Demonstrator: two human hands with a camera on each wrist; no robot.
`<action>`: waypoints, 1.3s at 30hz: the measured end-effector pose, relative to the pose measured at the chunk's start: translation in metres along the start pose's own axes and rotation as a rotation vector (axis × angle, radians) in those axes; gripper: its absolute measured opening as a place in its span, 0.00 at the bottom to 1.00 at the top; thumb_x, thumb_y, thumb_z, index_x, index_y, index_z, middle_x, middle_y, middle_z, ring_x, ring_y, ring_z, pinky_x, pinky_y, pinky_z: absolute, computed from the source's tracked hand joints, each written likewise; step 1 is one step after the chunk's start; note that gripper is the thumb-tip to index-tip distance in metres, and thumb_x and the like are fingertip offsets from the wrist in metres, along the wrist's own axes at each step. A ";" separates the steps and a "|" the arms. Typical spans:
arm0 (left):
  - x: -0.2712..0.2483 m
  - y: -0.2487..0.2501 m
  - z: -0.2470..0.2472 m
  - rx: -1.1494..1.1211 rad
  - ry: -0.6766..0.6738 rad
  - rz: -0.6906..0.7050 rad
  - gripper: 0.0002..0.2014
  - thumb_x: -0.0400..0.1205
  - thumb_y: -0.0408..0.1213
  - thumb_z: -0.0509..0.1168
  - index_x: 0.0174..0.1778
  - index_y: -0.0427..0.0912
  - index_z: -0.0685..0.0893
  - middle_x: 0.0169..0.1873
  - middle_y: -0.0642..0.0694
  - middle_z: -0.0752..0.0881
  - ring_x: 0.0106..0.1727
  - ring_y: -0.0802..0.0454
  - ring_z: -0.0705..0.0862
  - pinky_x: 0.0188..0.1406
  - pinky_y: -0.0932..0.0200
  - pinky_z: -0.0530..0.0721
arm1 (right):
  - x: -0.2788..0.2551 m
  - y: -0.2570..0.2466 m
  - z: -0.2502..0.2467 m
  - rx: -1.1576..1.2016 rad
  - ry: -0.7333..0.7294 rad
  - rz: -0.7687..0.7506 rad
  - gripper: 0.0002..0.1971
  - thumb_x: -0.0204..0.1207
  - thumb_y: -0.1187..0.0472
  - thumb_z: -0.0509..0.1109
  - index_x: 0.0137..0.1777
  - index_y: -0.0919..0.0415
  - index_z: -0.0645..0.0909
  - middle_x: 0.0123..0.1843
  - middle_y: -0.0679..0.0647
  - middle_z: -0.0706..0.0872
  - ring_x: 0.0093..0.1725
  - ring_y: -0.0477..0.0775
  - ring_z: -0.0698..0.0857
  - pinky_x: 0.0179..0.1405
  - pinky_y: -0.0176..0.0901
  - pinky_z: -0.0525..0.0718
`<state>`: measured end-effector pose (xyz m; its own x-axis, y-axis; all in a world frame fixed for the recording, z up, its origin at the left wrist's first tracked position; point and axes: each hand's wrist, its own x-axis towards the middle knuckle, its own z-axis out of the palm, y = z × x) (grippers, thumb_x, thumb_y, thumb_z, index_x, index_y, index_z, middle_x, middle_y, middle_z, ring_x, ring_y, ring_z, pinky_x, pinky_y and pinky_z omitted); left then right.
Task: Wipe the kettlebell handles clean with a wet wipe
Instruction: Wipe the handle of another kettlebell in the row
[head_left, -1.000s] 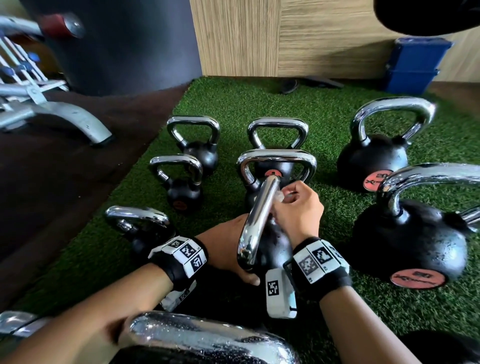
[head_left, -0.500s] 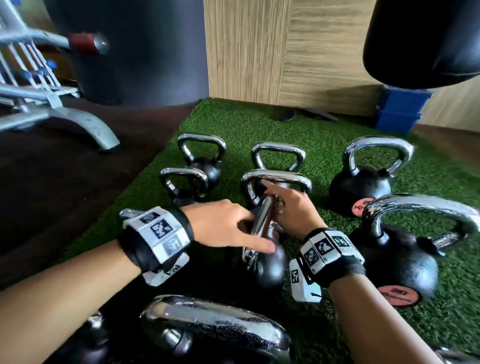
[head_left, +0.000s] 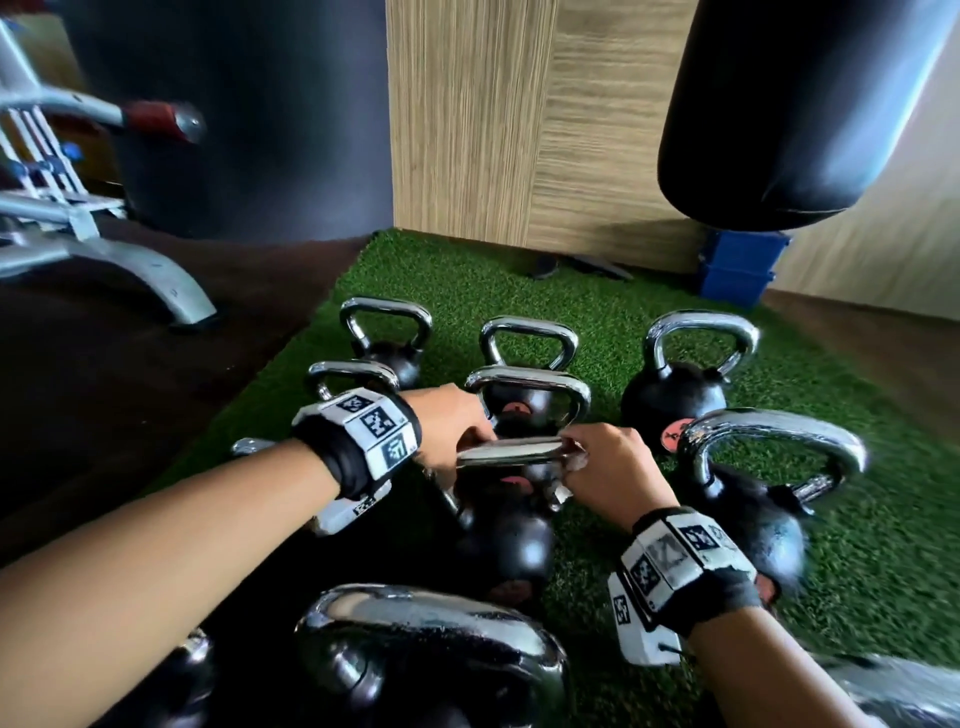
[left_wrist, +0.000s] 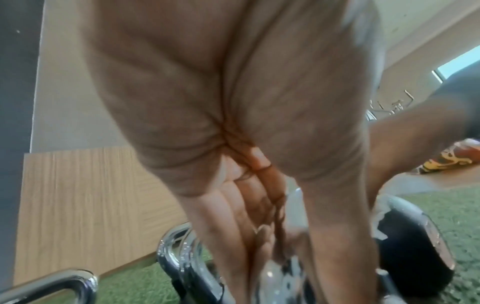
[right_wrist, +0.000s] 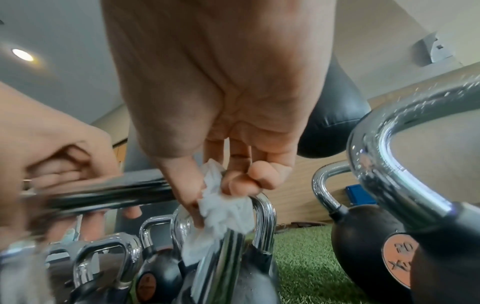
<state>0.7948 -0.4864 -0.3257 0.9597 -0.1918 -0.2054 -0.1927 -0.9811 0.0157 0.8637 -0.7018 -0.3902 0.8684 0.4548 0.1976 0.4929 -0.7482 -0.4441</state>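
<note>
Nearest me, a big chrome handle (head_left: 431, 623) fills the bottom of the head view, beaded with droplets. Just past it, my left hand (head_left: 447, 431) has its grip curled round one end of the middle kettlebell's handle (head_left: 511, 451), steadying it. My right hand (head_left: 608, 467) pinches the wet wipe (right_wrist: 223, 207) against the handle's other end, at the bend where the bar turns down to the black body (head_left: 511, 545). To do this pass well, I judge: keep the left hold firm so the bell can't roll on the green turf (head_left: 597, 306), wrap the wipe fully round the bar, cover the underside and both corners. Farther off, more kettlebells (head_left: 685, 374) stand upright; beyond them, a wood-panelled wall (head_left: 519, 130).
</note>
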 end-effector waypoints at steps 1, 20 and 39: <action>0.002 -0.002 0.000 0.030 0.015 0.022 0.34 0.67 0.40 0.85 0.71 0.58 0.86 0.44 0.53 0.87 0.43 0.54 0.84 0.35 0.68 0.73 | -0.009 0.000 -0.001 -0.008 0.004 0.019 0.18 0.71 0.58 0.73 0.61 0.48 0.89 0.54 0.54 0.92 0.57 0.57 0.89 0.56 0.38 0.82; -0.156 -0.025 0.068 -1.214 0.626 -0.348 0.26 0.84 0.16 0.57 0.64 0.51 0.87 0.55 0.46 0.92 0.46 0.55 0.91 0.42 0.67 0.88 | -0.087 -0.066 -0.064 0.394 0.059 0.005 0.11 0.66 0.49 0.81 0.46 0.48 0.85 0.42 0.46 0.90 0.39 0.47 0.88 0.36 0.44 0.85; -0.133 0.078 0.227 -1.568 0.839 -0.523 0.08 0.75 0.38 0.82 0.46 0.55 0.96 0.47 0.56 0.95 0.53 0.65 0.91 0.48 0.77 0.81 | -0.169 -0.138 -0.049 0.120 0.077 -0.391 0.09 0.71 0.60 0.77 0.50 0.51 0.93 0.40 0.46 0.86 0.37 0.43 0.80 0.39 0.34 0.76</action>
<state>0.6061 -0.5316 -0.5197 0.7834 0.6213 -0.0162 -0.0070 0.0348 0.9994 0.6517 -0.6991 -0.3196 0.6209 0.6525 0.4343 0.7804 -0.4625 -0.4209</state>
